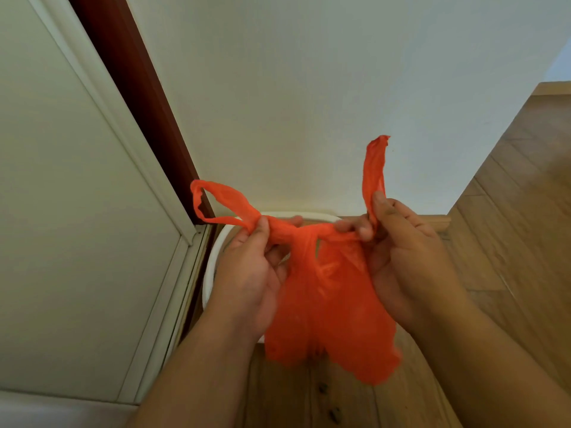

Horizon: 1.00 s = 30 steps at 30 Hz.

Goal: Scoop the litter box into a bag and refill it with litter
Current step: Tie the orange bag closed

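An orange plastic bag (327,304) hangs in front of me, its body bulging downward. My left hand (250,273) pinches the left handle loop, which sticks out to the left. The right handle stands upward, pinched in my right hand (401,257). Both handles are pulled taut and crossed at the bag's neck between my hands. Behind the bag, a white litter box (213,257) sits on the floor against the wall; only its rim shows at the left and top, and its inside is hidden.
A white wall (309,88) rises straight ahead. At the left stands a white door panel (77,196) with a dark red-brown frame (139,88). Wooden floor (509,196) runs to the right and below, with a few dark specks (327,403) near my feet.
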Each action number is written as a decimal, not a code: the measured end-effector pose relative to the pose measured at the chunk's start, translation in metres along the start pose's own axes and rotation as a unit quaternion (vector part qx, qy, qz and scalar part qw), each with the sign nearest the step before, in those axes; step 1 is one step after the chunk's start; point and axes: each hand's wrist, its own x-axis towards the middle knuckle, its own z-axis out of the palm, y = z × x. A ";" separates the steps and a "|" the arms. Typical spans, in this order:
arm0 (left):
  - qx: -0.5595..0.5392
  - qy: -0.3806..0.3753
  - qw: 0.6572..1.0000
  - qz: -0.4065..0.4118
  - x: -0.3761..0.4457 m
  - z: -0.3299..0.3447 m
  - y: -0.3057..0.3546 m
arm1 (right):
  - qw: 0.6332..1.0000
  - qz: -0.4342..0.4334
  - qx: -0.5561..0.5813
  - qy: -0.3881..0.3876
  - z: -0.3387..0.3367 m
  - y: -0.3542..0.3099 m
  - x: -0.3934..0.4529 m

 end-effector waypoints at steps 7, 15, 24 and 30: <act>-0.046 0.107 0.993 -0.023 0.016 -0.015 -0.001 | 0.992 0.047 -0.069 0.091 -0.013 -0.004 0.008; 0.058 0.129 0.989 -0.039 0.022 -0.023 -0.005 | 0.964 0.075 -0.225 0.125 -0.022 -0.005 0.010; 0.027 0.057 0.998 -0.029 0.018 -0.018 -0.005 | 0.992 0.081 0.060 0.074 -0.016 -0.005 0.009; 0.012 0.009 0.999 0.043 0.010 -0.011 -0.004 | 0.962 0.147 -0.221 0.064 -0.013 0.002 0.001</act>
